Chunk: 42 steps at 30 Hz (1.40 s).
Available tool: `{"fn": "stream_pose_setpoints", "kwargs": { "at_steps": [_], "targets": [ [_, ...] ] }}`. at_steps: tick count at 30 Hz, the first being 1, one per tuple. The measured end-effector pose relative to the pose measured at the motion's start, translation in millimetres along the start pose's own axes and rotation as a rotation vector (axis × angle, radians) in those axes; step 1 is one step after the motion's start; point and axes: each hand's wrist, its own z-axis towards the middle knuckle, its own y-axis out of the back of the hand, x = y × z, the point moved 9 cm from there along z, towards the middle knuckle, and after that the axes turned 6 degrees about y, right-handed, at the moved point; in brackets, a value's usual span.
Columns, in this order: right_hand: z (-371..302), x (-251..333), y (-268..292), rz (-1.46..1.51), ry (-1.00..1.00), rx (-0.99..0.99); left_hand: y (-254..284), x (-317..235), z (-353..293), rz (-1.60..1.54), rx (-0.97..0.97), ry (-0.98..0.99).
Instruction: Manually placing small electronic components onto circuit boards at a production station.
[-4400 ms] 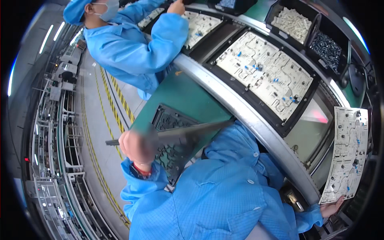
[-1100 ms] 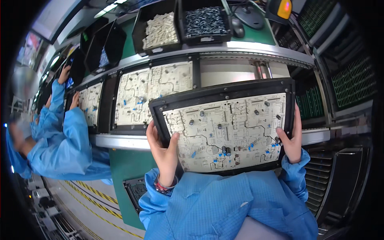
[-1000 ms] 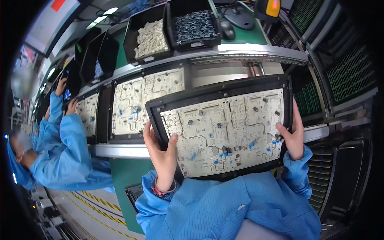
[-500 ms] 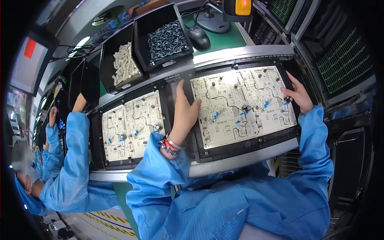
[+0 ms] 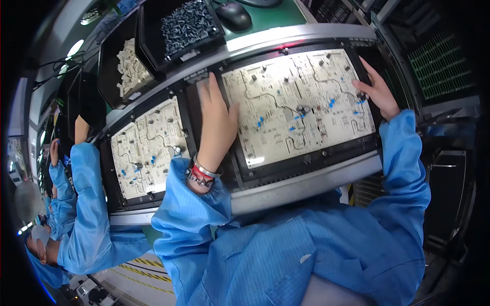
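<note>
A white circuit board (image 5: pixel 275 144), dotted with blue and black parts, lies in a black carrier frame (image 5: pixel 316 156) on a metal-edged rail. My left hand (image 5: pixel 217 122) is at the board's left side, open, its slightly smeared fingers stretched along the gap between two carriers and its thumb by the board's edge. At the opposite side, my right hand (image 5: pixel 378 93) lies along the carrier's edge, thumb spread over the board's rim near a black part. Its lower fingers are partly hidden. Left of my left hand sits a second circuit board (image 5: pixel 145 148) in its own frame.
Behind the rail stand a black bin of dark small parts (image 5: pixel 189 28) and another of whitish parts (image 5: pixel 133 66). A mouse (image 5: pixel 234 15) rests on the green surface. At left, a co-worker's blue sleeve (image 5: pixel 88 178) reaches toward the line. Dark racks (image 5: pixel 444 71) stand at right.
The whole view has shifted, so boards and bins appear higher and farther left. My left fingers have moved slightly and are smeared. My right hand keeps its place at the carrier's edge.
</note>
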Motion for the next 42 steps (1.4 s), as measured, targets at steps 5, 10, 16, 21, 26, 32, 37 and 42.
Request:
{"fn": "stream_pose_setpoints", "kwargs": {
  "at_steps": [5, 10, 16, 21, 26, 32, 37, 42],
  "targets": [
    [-39, 82, -6, -0.5, 0.459, -0.186, 10, -76, -52, 0.235, 0.278, -0.314],
    [-108, 102, -124, -0.455, 0.597, 0.676, 2, -62, -92, 0.224, 0.529, -0.307],
    [-103, 91, -134, -0.554, 0.766, 0.652, 7, -58, -92, 0.151, 0.673, -0.412],
    [-95, 102, -139, -0.604, 0.94, 0.653, 5, -57, -87, 0.145, 0.726, -0.437],
    [-86, 113, -104, -0.533, 0.871, 0.475, 2, -58, -80, 0.234, 0.754, -0.566],
    [-88, 95, -11, -0.52, 0.634, 0.367, -13, -72, -55, 0.116, 0.862, -0.718],
    [-98, 65, -24, -0.586, 0.521, 0.519, -17, -73, -48, 0.102, 0.945, -0.744],
    [-105, 68, -27, -0.832, 0.77, 0.386, -8, -68, -26, 0.082, 1.05, -0.522]
  ]
}}
